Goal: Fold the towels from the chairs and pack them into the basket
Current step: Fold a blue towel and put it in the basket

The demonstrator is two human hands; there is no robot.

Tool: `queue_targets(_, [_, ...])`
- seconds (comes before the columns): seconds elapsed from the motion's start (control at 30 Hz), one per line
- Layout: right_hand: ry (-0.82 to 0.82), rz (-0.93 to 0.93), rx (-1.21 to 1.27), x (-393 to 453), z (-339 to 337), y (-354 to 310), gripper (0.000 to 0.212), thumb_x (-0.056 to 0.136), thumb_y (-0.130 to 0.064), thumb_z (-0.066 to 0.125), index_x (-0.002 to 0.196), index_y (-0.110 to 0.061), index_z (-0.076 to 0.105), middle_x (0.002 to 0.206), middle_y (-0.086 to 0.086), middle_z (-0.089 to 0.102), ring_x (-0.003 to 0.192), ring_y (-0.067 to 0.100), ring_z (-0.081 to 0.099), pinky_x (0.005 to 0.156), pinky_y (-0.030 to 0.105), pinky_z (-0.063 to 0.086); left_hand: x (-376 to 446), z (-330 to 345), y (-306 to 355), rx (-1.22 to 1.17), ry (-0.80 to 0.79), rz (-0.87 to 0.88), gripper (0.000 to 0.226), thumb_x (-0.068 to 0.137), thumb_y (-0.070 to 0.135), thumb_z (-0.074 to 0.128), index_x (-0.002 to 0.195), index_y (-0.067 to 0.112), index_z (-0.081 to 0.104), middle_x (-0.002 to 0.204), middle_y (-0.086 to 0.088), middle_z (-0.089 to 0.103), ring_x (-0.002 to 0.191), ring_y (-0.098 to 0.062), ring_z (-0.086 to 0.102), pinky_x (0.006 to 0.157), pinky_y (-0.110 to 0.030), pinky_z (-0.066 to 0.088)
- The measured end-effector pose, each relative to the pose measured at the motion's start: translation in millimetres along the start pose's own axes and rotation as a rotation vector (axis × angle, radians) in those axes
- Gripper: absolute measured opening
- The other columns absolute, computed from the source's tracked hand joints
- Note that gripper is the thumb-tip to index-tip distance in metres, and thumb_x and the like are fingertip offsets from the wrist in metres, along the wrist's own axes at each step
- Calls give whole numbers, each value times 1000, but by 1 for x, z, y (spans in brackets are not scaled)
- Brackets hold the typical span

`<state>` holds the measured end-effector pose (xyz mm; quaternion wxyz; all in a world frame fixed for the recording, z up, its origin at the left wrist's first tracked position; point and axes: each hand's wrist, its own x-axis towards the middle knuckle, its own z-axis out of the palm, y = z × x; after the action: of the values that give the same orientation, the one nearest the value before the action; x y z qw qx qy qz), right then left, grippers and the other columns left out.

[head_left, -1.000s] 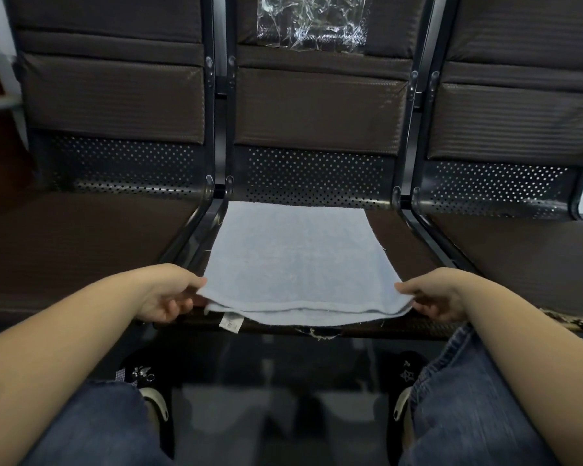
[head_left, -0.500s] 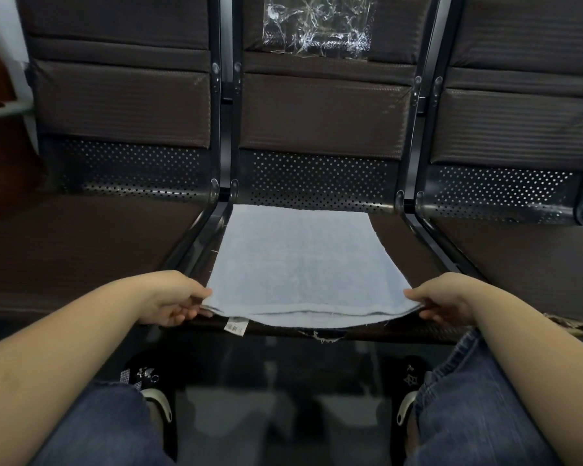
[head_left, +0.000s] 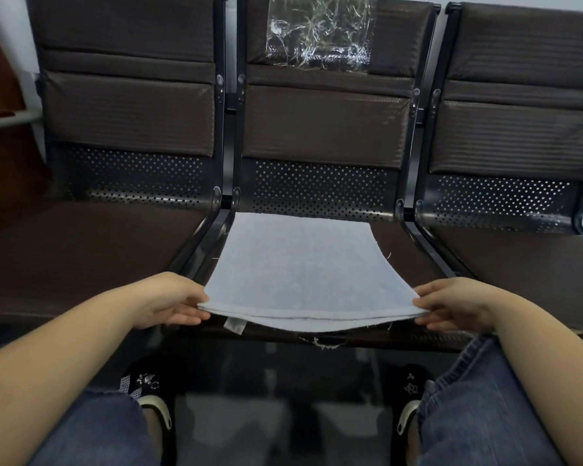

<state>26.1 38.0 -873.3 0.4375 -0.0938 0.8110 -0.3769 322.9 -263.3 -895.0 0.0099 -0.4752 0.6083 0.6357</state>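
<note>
The pale blue towel (head_left: 293, 267) lies on the middle seat (head_left: 414, 253) of the row of chairs, already doubled into two layers, its far edge at the seat back at 12 o'clock and its near edge lifted slightly off the seat front at 6 o'clock. The left hand (head_left: 169, 304) pinches the near left corner, thumb on top and fingers under the layers; the right hand (head_left: 451, 306) pinches the near right corner the same way. The step in hand looks like the next fold, carrying the near edge away to meet the far one. To do it well, both corners should rise together and level, with both layers kept in each pinch so that the lower one does not slip and sag, as it already bows a little in the middle; the edge should then be laid square on the far edge and smoothed flat. A small white label (head_left: 233, 325) hangs below the near edge toward 7 o'clock and would best end up tucked inside. Around it, the left seat (head_left: 81, 257) at 9 o'clock and the right seat (head_left: 525, 264) at 3 o'clock show no towel, and a crinkled clear plastic sheet (head_left: 320, 31) sticks to the middle backrest at 12 o'clock. The black frame rails (head_left: 212, 237) flank the towel closely. The basket is not in view, so where the packing goes I cannot tell.
</note>
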Motion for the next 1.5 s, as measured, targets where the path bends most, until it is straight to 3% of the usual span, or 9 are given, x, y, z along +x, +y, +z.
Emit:
queue_targets(0.33, [-275,88,-262,-31,-1,-2,55,89,3,58,137,-17,40,100,20,71,66,20,69,58,28,56,-16,-21,-3,315,-286,-17,90,88,-8,55,150,39,10,89,-18,71,76,-27,70,66,-32,56])
queue_targets(0.43, [-246,50,-168,-31,-1,-5,73,89,4,55,149,-21,22,84,17,71,61,22,67,54,29,55,-17,-28,4,225,-340,0,74,90,-7,48,145,40,30,86,-15,67,70,-23,64,67,-32,54])
queue_targets(0.57, [-284,7,71,-27,-2,-15,53,89,7,47,135,-20,49,73,15,61,54,21,60,52,31,56,-13,-30,15,90,-381,11,32,79,3,61,106,13,75,80,-10,61,61,-15,56,59,-26,52])
queue_targets(0.67, [-310,13,160,-19,-1,-28,40,83,3,50,117,-11,65,74,12,60,52,16,58,53,29,57,3,-30,24,-28,-315,40,50,52,23,86,98,5,76,82,-6,68,63,-12,58,56,-22,54])
queue_targets(0.8, [-146,22,302,10,6,-52,23,87,-4,53,101,-5,71,75,8,61,49,14,62,54,28,59,32,-19,42,-193,-156,120,28,93,6,45,104,9,71,104,-8,70,84,-15,62,62,-21,57])
queue_targets(1.03, [196,-224,370,78,24,-88,22,95,-10,50,104,-20,68,98,1,62,86,15,58,89,30,43,84,4,68,-216,97,301,38,96,0,45,130,14,56,117,-3,63,93,-11,59,85,-27,46])
queue_targets(1.2, [425,-371,242,115,32,-89,19,92,-11,59,105,-21,69,92,-7,63,79,2,53,63,15,40,120,22,90,-155,211,388,40,95,6,52,130,24,57,128,1,55,97,-9,56,79,-24,49])
queue_targets(1.4, [414,-307,184,151,41,-89,17,91,-9,61,91,-23,69,100,1,66,97,17,58,89,28,48,159,50,99,-31,255,420,40,95,8,53,133,20,55,145,1,44,136,-16,36,110,-29,28])
queue_targets(1.5, [365,-314,164,162,51,-90,18,90,-9,60,90,-22,71,85,1,64,70,13,53,63,18,48,171,62,96,54,250,404,38,95,10,53,131,19,57,142,-1,49,128,-15,44,106,-25,32])
